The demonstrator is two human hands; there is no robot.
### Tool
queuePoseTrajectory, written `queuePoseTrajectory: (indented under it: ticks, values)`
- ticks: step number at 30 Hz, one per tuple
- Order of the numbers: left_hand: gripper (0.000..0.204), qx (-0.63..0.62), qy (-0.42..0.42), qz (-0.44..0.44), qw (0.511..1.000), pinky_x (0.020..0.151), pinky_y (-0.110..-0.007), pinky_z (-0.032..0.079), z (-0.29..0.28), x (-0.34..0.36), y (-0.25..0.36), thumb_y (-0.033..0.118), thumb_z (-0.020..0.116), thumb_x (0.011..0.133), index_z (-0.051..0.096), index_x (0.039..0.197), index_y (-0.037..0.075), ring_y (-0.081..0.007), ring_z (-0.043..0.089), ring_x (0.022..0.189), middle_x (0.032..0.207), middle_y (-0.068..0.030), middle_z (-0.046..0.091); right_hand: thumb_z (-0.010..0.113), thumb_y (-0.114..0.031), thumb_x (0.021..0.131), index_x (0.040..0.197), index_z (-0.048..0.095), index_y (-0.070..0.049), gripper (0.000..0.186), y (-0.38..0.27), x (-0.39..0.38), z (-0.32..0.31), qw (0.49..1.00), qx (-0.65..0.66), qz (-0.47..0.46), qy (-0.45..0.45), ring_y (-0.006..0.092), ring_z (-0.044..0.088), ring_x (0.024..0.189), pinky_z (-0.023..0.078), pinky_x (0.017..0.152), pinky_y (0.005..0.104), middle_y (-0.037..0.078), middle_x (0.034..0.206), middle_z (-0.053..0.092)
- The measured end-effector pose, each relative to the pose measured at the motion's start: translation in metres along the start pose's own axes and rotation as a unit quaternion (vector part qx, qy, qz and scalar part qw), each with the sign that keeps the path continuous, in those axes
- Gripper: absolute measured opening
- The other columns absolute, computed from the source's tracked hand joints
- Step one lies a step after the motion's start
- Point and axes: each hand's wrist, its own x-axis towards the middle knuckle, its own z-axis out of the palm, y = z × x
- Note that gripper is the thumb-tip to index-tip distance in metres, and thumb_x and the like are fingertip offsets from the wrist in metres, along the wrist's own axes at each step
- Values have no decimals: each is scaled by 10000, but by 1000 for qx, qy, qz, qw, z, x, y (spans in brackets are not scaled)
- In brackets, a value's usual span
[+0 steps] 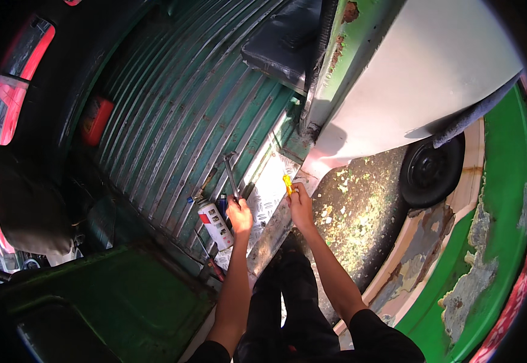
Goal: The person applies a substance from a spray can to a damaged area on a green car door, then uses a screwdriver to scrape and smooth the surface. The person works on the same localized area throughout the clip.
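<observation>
1. Green ribbed metal floor (154,139), upper left to centre of frame; the two tools overlap its lower-right side & the sill.
2. Smooth off-white curved panel (445,66), upper right. Keep elbows & tools off it, I'd say.
3. Round black wheel (428,168), right of centre, well apart from both hands.
4. Silver treadplate (266,209), centre, btwn the tools, brightly sunlit; glare prob. hides detail, so shading it w/ the body might help.
5. White-and-red cylindrical can (215,225), left of centre, just beside the left hand (239,216). Worth shifting clear (cramped spot for a swinging elbow).
6. Slim grey metal hammer-like tool (231,175), centre: left fingers wrapped round its handle, head toward upper left. A grip farther from the head would likely give better control.
7. Short yellow handle (288,184), just right of centre, near the treadplate's right edge: right hand (300,207) grasps it, fingers curled. Tip not visible, can't tell if touching anything; hold it steady, knuckles clear.
</observation>
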Motion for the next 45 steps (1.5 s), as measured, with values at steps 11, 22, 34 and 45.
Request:
queuePoseTrajectory:
  ticks: [11,22,34,45]
  values:
    - [152,-251,-98,-65,961,393,-240,259,-100,-148,116,179,468,1012,454,908,70,-38,337,453,568,49,377,410,-145,900,1042,559,-31,235,-83,-173,-133,995,74,13,71,159,536,563,424,539,320,74,648,566]
    - [98,-243,-398,-20,884,365,-219,251,-46,-237,288,194,420,1022,461,969,122,-46,334,428,572,44,366,335,-83,919,1059,485,-35,210,-99,-272,-321,947,200,0,251,94,412,519,339,497,254,18,644,505]
    - [332,-220,-465,-6,857,369,-245,290,68,-280,438,297,458,1032,424,1315,127,-69,358,419,553,22,386,400,-27,934,1133,467,-61,213,-116,-243,-476,933,304,-50,187,102,542,655,434,593,250,68,852,632]
    - [155,-369,-548,-76,747,451,-190,306,187,-215,538,240,466,1033,482,1058,88,-46,368,537,721,18,428,475,-46,953,1166,447,-56,215,-148,-116,-573,949,266,-76,151,109,596,738,467,653,257,96,962,686]
